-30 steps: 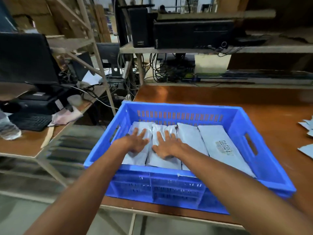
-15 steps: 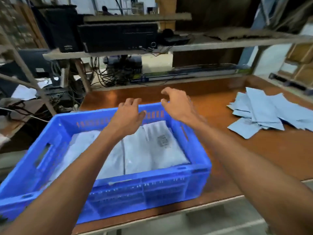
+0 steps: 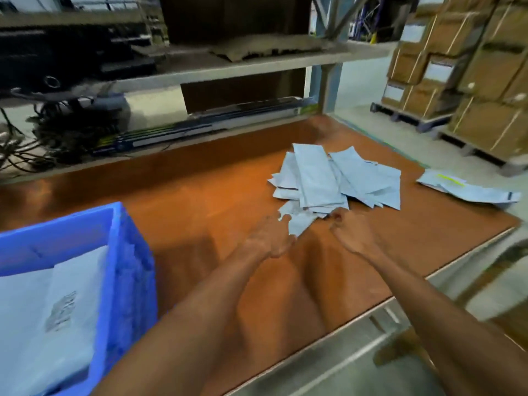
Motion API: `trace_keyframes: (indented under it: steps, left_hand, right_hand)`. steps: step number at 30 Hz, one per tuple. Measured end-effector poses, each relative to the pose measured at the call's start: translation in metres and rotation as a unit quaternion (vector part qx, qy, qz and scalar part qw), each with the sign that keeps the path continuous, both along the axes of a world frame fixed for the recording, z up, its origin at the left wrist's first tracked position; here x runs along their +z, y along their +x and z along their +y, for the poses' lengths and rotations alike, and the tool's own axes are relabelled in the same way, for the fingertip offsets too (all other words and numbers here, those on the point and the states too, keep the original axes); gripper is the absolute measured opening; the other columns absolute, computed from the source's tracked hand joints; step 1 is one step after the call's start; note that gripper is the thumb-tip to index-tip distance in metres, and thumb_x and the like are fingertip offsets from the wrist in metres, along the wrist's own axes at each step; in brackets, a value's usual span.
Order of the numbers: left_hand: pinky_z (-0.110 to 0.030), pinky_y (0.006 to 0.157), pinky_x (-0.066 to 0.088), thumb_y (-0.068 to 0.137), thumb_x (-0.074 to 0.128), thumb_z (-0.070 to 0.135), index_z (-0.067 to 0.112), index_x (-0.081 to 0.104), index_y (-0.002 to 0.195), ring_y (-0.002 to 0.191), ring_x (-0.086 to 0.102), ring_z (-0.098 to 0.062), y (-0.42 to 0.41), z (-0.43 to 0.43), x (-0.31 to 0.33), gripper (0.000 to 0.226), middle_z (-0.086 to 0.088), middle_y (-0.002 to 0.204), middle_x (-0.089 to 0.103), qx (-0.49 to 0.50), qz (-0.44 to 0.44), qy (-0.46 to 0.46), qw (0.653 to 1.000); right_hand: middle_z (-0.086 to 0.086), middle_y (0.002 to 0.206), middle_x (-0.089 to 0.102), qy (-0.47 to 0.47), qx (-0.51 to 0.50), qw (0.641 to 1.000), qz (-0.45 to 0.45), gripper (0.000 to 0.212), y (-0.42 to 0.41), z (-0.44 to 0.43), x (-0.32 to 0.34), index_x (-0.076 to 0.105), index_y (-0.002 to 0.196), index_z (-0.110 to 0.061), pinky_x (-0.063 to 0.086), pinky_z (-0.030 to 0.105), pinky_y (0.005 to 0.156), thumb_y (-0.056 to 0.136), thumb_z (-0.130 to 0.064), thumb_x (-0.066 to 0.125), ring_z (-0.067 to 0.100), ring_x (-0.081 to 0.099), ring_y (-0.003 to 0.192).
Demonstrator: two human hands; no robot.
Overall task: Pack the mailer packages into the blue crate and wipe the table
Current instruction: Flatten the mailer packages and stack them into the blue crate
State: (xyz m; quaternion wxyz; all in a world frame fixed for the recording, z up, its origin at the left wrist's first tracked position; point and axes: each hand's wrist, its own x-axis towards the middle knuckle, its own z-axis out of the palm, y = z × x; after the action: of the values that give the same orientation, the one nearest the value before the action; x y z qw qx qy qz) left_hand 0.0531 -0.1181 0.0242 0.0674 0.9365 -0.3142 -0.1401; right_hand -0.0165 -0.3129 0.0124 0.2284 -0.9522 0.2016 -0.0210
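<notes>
A pile of grey mailer packages (image 3: 328, 181) lies on the brown table (image 3: 200, 195), right of the middle. My left hand (image 3: 271, 238) reaches to the pile's near edge, its fingertips at the lowest mailer. My right hand (image 3: 353, 235) is beside it at the pile's near right corner, fingers loosely bent; neither hand visibly grips anything, though the picture is blurred. The blue crate (image 3: 120, 252) stands at the lower left, with several mailers (image 3: 57, 310) lying flat inside it.
Two more mailers (image 3: 468, 190) lie near the table's right edge. A shelf (image 3: 228, 67) with black equipment and tangled cables (image 3: 65, 132) runs along the back. Stacked cardboard boxes (image 3: 471, 81) on pallets stand on the floor at the right.
Both hands left the crate and swung right across the table to the loose pile. My view turned right with them, so the crate now sits at the lower left.
</notes>
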Motion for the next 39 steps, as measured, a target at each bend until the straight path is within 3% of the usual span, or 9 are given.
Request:
trace_keyframes:
  steps: [5,9,13,23,28,30,33,36,39]
  left_hand:
    - [-0.051,0.121,0.001,0.101,0.030,0.054,0.031,-0.002,0.157,0.152,-0.012,-0.026,0.029,-0.044,-0.059,0.069,0.002,0.165,-0.010,-0.014,-0.033,0.006,0.999]
    - [-0.050,0.122,0.002,0.104,0.018,0.052,0.034,-0.005,0.157,0.152,-0.008,-0.025,0.034,-0.040,-0.088,0.060,0.003,0.165,-0.009,-0.026,-0.035,0.049,0.998]
    - [-0.045,0.122,0.009,0.104,0.017,0.051,0.039,0.003,0.156,0.152,0.004,-0.020,0.015,-0.012,-0.097,0.055,0.008,0.165,0.006,0.005,-0.086,0.016,0.996]
    - [-0.048,0.099,0.038,0.093,0.025,0.069,0.049,0.029,0.148,0.134,0.039,-0.020,-0.090,0.115,-0.108,0.058,0.012,0.151,0.040,0.180,-0.141,-0.014,0.973]
    - [-0.049,0.104,0.029,0.083,0.017,0.079,0.045,0.031,0.146,0.136,0.030,-0.019,-0.107,0.136,-0.095,0.074,0.011,0.151,0.031,0.249,-0.105,-0.042,0.962]
    - [-0.054,0.109,0.025,0.083,0.019,0.079,0.041,0.028,0.149,0.142,0.023,-0.023,-0.092,0.130,-0.090,0.077,0.006,0.156,0.025,0.257,-0.110,-0.061,0.958]
    - [-0.055,0.116,0.013,0.087,0.025,0.079,0.039,0.014,0.155,0.150,0.004,-0.026,-0.061,0.113,-0.094,0.079,0.004,0.164,0.008,0.244,-0.078,-0.055,0.965]
    - [-0.054,0.119,0.006,0.091,0.016,0.075,0.042,0.004,0.155,0.152,-0.002,-0.024,-0.058,0.101,-0.107,0.074,0.009,0.166,0.002,0.220,-0.088,0.002,0.971]
    - [-0.052,0.121,0.006,0.089,-0.001,0.070,0.042,0.000,0.155,0.153,-0.002,-0.024,-0.073,0.103,-0.115,0.072,0.009,0.166,0.004,0.215,-0.116,0.008,0.970]
  right_hand:
    - [0.008,0.152,0.043,-0.009,0.088,0.995,-0.041,0.054,0.064,-0.041,-0.010,0.041,0.147,-0.013,0.035,0.040,0.112,0.097,-0.027,0.054,0.029,0.042,0.137]
    - [0.005,0.161,0.024,-0.124,0.133,0.983,0.028,0.057,0.100,-0.044,-0.030,0.026,0.152,-0.021,0.029,0.053,0.114,0.101,-0.046,0.036,0.029,0.024,0.146]
    - [-0.001,0.165,0.010,-0.156,0.139,0.974,0.085,0.062,0.080,-0.039,-0.072,0.012,0.157,-0.026,0.007,0.053,0.120,0.102,-0.055,0.015,0.023,0.010,0.151]
    - [-0.005,0.137,0.059,-0.193,0.154,0.969,-0.002,0.060,-0.043,0.025,-0.088,0.059,0.127,-0.033,0.025,0.053,0.112,0.097,-0.059,0.014,0.022,0.051,0.129]
    - [-0.005,0.109,0.071,-0.203,0.200,0.956,-0.075,0.049,-0.082,0.062,-0.078,0.071,0.105,-0.029,0.041,0.047,0.100,0.094,-0.053,0.029,0.019,0.064,0.105]
    - [-0.002,0.129,0.063,-0.178,0.199,0.960,-0.084,0.047,-0.064,0.062,-0.070,0.063,0.124,-0.028,0.038,0.046,0.107,0.097,-0.052,0.033,0.022,0.055,0.121]
    - [0.005,0.162,0.022,-0.158,0.167,0.973,-0.020,0.061,-0.017,0.055,-0.067,0.028,0.152,-0.029,0.017,0.049,0.119,0.099,-0.058,0.024,0.029,0.019,0.148]
    - [0.005,0.165,-0.007,-0.143,0.150,0.976,0.068,0.074,-0.001,0.065,-0.088,0.000,0.157,-0.032,0.000,0.054,0.121,0.095,-0.069,0.014,0.029,-0.009,0.152]
    - [0.002,0.165,-0.007,-0.179,0.183,0.966,0.039,0.075,-0.026,0.090,-0.104,-0.005,0.156,-0.033,-0.002,0.053,0.121,0.092,-0.072,0.006,0.028,-0.009,0.152]
